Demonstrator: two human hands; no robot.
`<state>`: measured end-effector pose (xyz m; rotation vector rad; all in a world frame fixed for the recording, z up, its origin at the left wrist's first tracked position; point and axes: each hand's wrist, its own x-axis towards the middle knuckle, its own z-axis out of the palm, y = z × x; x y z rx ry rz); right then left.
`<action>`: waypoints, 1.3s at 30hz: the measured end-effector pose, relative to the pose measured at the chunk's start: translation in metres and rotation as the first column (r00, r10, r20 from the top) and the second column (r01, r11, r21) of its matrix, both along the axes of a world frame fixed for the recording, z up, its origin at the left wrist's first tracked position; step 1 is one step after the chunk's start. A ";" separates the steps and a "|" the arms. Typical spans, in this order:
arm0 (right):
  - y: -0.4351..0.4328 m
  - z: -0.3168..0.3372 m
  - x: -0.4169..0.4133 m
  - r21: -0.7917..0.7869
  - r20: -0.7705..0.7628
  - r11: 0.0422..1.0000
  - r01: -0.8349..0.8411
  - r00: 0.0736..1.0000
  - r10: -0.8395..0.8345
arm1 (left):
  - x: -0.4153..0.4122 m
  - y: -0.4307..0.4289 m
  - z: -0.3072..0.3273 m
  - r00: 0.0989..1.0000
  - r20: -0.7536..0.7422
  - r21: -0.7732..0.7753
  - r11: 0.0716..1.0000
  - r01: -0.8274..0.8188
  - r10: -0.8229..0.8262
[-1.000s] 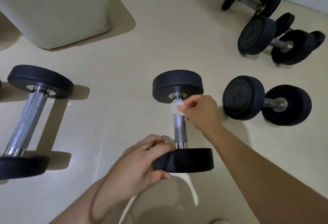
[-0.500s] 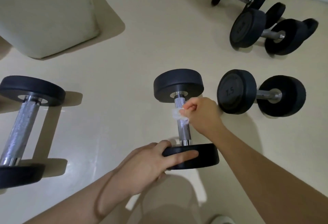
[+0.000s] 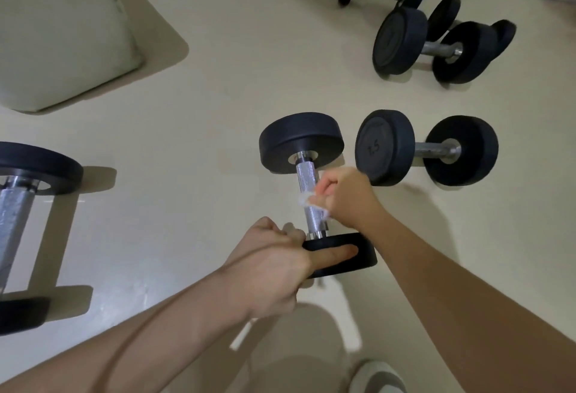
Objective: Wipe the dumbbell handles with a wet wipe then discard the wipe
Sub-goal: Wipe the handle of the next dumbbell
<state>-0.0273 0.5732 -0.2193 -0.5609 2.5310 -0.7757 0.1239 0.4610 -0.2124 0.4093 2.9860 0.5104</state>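
Head view looks down on a pale cream floor (image 3: 218, 112). At the far left sits a bulky off-white padded block (image 3: 56, 34). A large dumbbell (image 3: 15, 221) with a knurled chrome bar lies at the left edge, partly out of frame. Several black dumbbells (image 3: 436, 47) crowd the far right corner, and nearer lies a small one marked 2.5 (image 3: 386, 146), just right of the middle dumbbell (image 3: 300, 142).

That middle dumbbell rests on the floor at centre, its handle (image 3: 307, 180) running from far to near. The left hand (image 3: 274, 268) holds the near plate, one finger laid along its rim and the others curled over the left edge, so its grip is clamped on the plate. The right hand (image 3: 349, 196) reaches in from the right, its grip closed, pinching a crumpled white wet wipe (image 3: 304, 199) against the middle of the handle. Part of a light shoe (image 3: 377, 377) shows at the near edge.
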 end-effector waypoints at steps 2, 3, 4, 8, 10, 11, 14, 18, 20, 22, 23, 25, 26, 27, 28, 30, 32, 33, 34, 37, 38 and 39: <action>0.011 0.003 0.003 0.039 0.084 0.998 -0.047 0.996 0.043 | -0.002 0.000 0.005 0.999 0.044 -0.006 1.000 0.024 -0.024; 0.009 0.001 -0.004 0.020 0.058 0.999 -0.032 0.998 0.031 | -0.003 0.001 0.006 0.996 0.069 -0.019 0.998 0.058 -0.057; 0.003 -0.001 -0.013 -0.006 0.018 1.000 0.000 1.000 0.001 | -0.003 -0.001 0.008 0.989 0.124 0.031 0.997 0.075 -0.079; -0.018 0.003 -0.043 0.008 -0.080 0.994 -0.113 0.990 0.113 | -0.012 -0.005 0.019 0.929 0.290 0.094 0.973 0.210 -0.229; -0.005 0.008 -0.040 0.088 -0.016 0.961 -0.263 0.964 0.265 | -0.022 -0.007 0.037 0.888 0.386 0.048 0.967 0.251 -0.250; 0.004 0.008 -0.038 0.147 0.020 0.939 -0.311 0.950 0.311 | -0.025 -0.005 0.043 0.893 0.389 0.041 0.972 0.231 -0.228; 0.033 0.003 -0.033 0.269 0.136 0.882 -0.386 0.922 0.362 | -0.029 0.006 0.045 0.949 0.297 0.079 0.993 0.089 -0.109; 0.039 -0.005 -0.033 0.017 0.232 0.984 -0.179 0.958 0.170 | -0.006 0.021 0.016 0.981 0.192 0.164 0.986 -0.042 0.009; 0.025 -0.013 -0.044 -0.133 0.152 0.991 -0.020 0.988 0.040 | 0.000 0.029 0.007 0.988 0.127 0.216 0.970 -0.110 0.084; 0.014 -0.016 -0.051 -0.221 0.096 0.973 0.062 0.995 -0.041 | 0.004 0.040 0.004 0.989 0.065 0.216 0.966 -0.144 0.133; 0.014 -0.016 -0.048 -0.228 0.085 0.971 0.064 0.995 -0.046 | 0.004 0.044 0.005 0.987 0.047 0.208 0.965 -0.159 0.153; 0.027 -0.008 -0.031 -0.202 0.113 0.979 -0.037 0.992 0.061 | 0.003 0.048 0.009 0.983 0.017 0.167 0.969 -0.183 0.182; 0.034 -0.004 -0.022 -0.166 0.144 0.980 -0.111 0.980 0.135 | 0.002 0.049 0.011 0.981 0.009 0.142 0.971 -0.192 0.193; 0.038 -0.001 -0.017 -0.132 0.157 0.974 -0.186 0.966 0.206 | 0.000 0.050 0.013 0.981 0.005 0.122 0.974 -0.193 0.194; 0.036 0.000 -0.020 -0.086 0.123 0.963 -0.255 0.957 0.264 | -0.002 0.051 0.015 0.982 0.000 0.117 0.975 -0.188 0.190; 0.017 -0.005 -0.038 -0.009 -0.051 0.959 -0.283 0.958 0.282 | -0.008 0.052 0.016 0.984 0.006 0.141 0.974 -0.179 0.180; 0.002 -0.005 -0.049 0.014 -0.142 0.967 -0.255 0.957 0.254 | -0.010 0.052 0.015 0.982 0.025 0.179 0.965 -0.189 0.188; 0.003 -0.006 -0.049 0.027 -0.134 0.968 -0.251 0.958 0.252 | -0.012 0.054 0.014 0.982 0.020 0.190 0.964 -0.188 0.188; 0.010 -0.004 -0.044 0.053 -0.101 0.962 -0.269 0.957 0.273 | -0.013 0.057 0.013 0.983 0.014 0.190 0.964 -0.184 0.184; 0.036 0.008 -0.028 0.181 0.033 0.898 -0.401 0.915 0.402 | -0.017 0.066 0.011 0.980 0.018 0.151 0.968 -0.199 0.199; 0.036 0.011 -0.032 0.214 0.029 0.878 -0.428 0.902 0.432 | -0.017 0.069 0.011 0.977 0.007 0.160 0.964 -0.211 0.213; 0.030 0.011 -0.040 0.227 -0.030 0.878 -0.422 0.898 0.439 | -0.017 0.072 0.011 0.976 0.002 0.192 0.958 -0.213 0.217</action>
